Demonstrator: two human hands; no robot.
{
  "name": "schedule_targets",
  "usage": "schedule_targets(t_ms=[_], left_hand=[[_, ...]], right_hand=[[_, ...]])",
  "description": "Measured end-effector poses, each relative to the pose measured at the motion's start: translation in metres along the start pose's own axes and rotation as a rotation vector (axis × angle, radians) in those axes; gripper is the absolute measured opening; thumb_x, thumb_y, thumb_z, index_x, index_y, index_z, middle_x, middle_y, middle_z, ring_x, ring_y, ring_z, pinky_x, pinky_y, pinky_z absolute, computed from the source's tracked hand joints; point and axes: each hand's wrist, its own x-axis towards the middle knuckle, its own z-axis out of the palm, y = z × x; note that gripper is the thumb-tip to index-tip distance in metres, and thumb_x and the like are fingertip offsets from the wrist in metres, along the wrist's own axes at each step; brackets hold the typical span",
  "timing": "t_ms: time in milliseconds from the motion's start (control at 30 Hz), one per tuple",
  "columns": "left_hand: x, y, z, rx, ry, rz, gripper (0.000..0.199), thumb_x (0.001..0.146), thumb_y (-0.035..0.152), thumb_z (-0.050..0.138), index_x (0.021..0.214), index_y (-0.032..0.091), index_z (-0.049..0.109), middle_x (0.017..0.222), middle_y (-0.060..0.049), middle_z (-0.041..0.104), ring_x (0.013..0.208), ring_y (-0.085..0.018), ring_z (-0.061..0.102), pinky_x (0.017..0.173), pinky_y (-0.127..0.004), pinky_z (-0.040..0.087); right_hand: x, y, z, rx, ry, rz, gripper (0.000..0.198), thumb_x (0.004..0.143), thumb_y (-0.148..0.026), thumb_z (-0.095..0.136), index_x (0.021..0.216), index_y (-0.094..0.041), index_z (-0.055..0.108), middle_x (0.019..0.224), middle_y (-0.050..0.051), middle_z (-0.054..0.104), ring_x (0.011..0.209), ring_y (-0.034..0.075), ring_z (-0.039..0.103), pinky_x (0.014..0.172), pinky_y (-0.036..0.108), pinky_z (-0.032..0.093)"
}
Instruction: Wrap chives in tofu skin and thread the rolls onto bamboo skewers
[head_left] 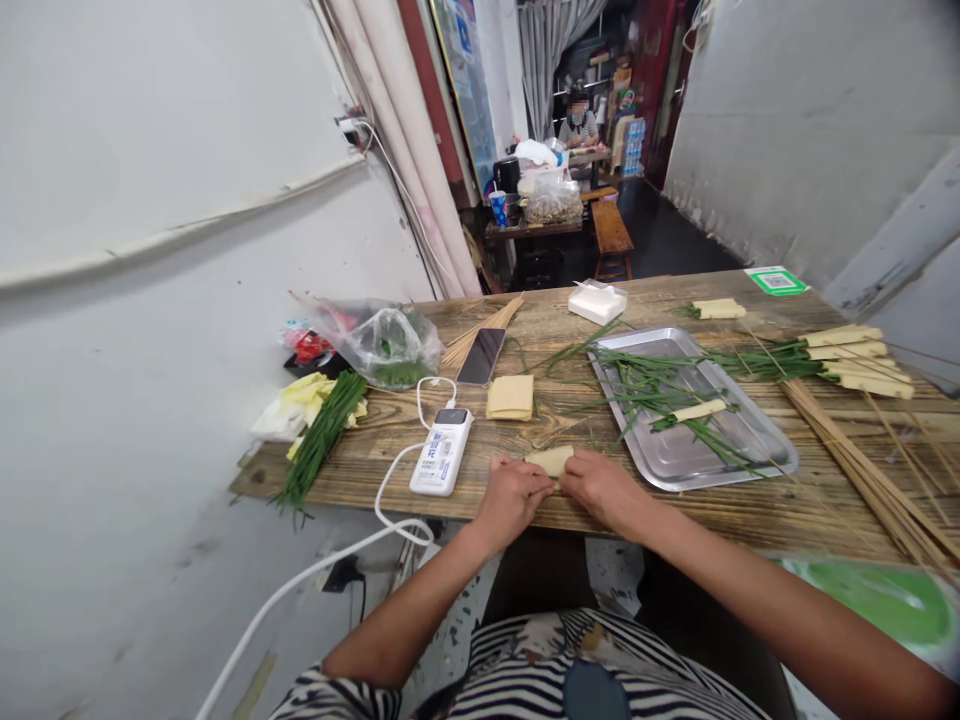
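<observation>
"Striped cloth (pixel 660 668), black on white, is nearest. What is going on past it?"

"Work at the near edge of the surface (pixel 360 480), around its middle. The left hand (pixel 512 497) pinches the left end of a pale sheet (pixel 551 460); the right hand (pixel 598 488) grips its right end, so the 2 nearly meet."

"Which step would you call that?"

"Rolling or tightening, I'd judge. Fingers cover the near side, so I can't tell what is inside. Next calls for even pressure from both sides, so the roll doesn't loosen."

"And the materials?"

"Just beyond the left hand lies a stack of square sheets (pixel 511 397), matte and thin. Right of the middle, a shiny metal tray (pixel 750 440) with rounded corners bears limp green strands (pixel 645 375) and 1 slim roll (pixel 697 411), green poking from it."

"Any more like that?"

"Several pale rolls (pixel 851 350) near the right edge, green tails towards the tray. Straight, woody sticks (pixel 855 455) lie nearer the near right corner. Towards the left edge rests a thick green sheaf (pixel 322 440), its tips passing the near edge."
</observation>
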Motion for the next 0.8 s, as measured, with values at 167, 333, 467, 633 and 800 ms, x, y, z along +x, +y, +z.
schedule_targets(t_ms=[167,333,467,633,800], left_hand=[[-0.001,0.002,0.000,-0.001,0.010,-0.097,0.018,0.087,0.025,0.057,0.080,0.026,0.074,0.084,-0.001,0.071,0.084,-0.018,0.058,0.082,-0.036,0.030],[0.004,0.003,-0.005,-0.044,-0.014,-0.209,0.019,0.085,0.029,0.058,0.080,0.026,0.076,0.083,-0.002,0.071,0.086,-0.020,0.058,0.082,-0.036,0.032],[0.014,-0.002,-0.010,-0.066,-0.113,-0.194,0.021,0.085,0.029,0.056,0.078,0.024,0.076,0.081,-0.002,0.073,0.084,-0.020,0.059,0.081,-0.034,0.035],[0.022,-0.012,-0.012,-0.083,-0.213,-0.139,0.023,0.085,0.031,0.055,0.079,0.024,0.076,0.077,-0.001,0.073,0.079,-0.019,0.061,0.080,-0.031,0.038],[0.024,-0.016,-0.011,-0.128,-0.216,-0.142,0.021,0.084,0.032,0.057,0.081,0.025,0.076,0.079,-0.002,0.073,0.080,-0.019,0.061,0.079,-0.030,0.040]], right_hand=[[0.008,0.007,-0.008,0.092,-0.097,0.017,0.028,0.091,-0.018,0.049,0.067,-0.016,0.064,0.072,0.004,0.057,0.072,0.015,0.046,0.062,0.026,0.030],[0.016,0.019,-0.016,0.299,-0.135,0.010,0.016,0.085,-0.014,0.057,0.073,-0.015,0.069,0.073,0.005,0.062,0.073,0.015,0.053,0.066,0.024,0.035],[0.016,0.010,-0.019,0.204,-0.177,0.033,0.019,0.087,-0.014,0.054,0.076,-0.014,0.069,0.075,0.006,0.062,0.075,0.016,0.054,0.067,0.025,0.035],[0.007,-0.016,-0.010,-0.136,-0.061,0.072,0.024,0.091,-0.015,0.046,0.080,-0.012,0.067,0.081,0.010,0.059,0.080,0.020,0.049,0.069,0.031,0.032],[0.003,-0.010,-0.001,-0.034,0.006,0.011,0.026,0.094,-0.020,0.044,0.081,-0.016,0.067,0.076,0.006,0.058,0.075,0.017,0.046,0.068,0.030,0.033]])
